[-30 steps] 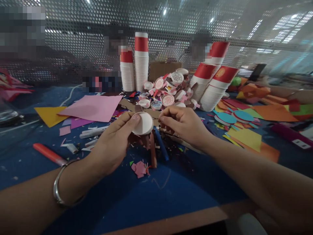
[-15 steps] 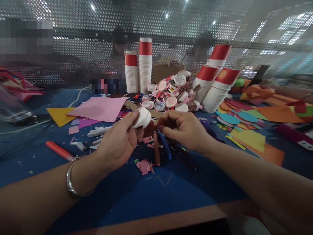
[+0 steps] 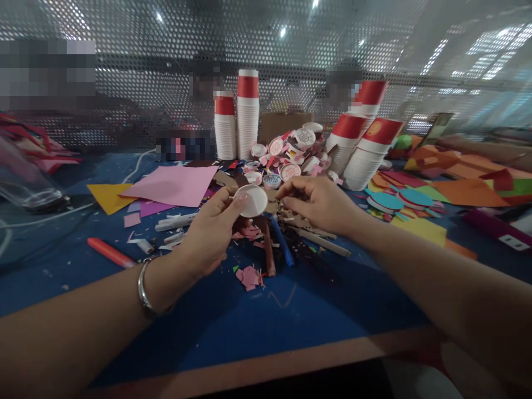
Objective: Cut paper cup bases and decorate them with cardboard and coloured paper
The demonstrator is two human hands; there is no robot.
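A round white paper disc with a raised rim (image 3: 252, 200) is gripped between the thumb and fingers of my left hand (image 3: 210, 230), its face tilted toward me. My right hand (image 3: 318, 202) is beside it on the right, with curled fingers and the thumb close to the index finger. Whatever lies in that pinch is too small to make out. Brown cardboard scraps (image 3: 307, 223) are under and behind the right fingers. Below the hands lie a brown stick (image 3: 269, 252), a blue stick (image 3: 281, 242) and pink paper scraps (image 3: 248, 277).
Behind the hands is a heap of white discs (image 3: 290, 172), some with drawn patterns, between stacks of red-and-white paper cups (image 3: 248, 113). Pink paper (image 3: 172, 185) and a red marker (image 3: 108, 252) lie left, blue discs (image 3: 386, 201) right. Other people sit behind.
My left hand has turned the white disc so its flat face shows, and moved it slightly right. The right hand has risen a little, and more cardboard scraps show below it.
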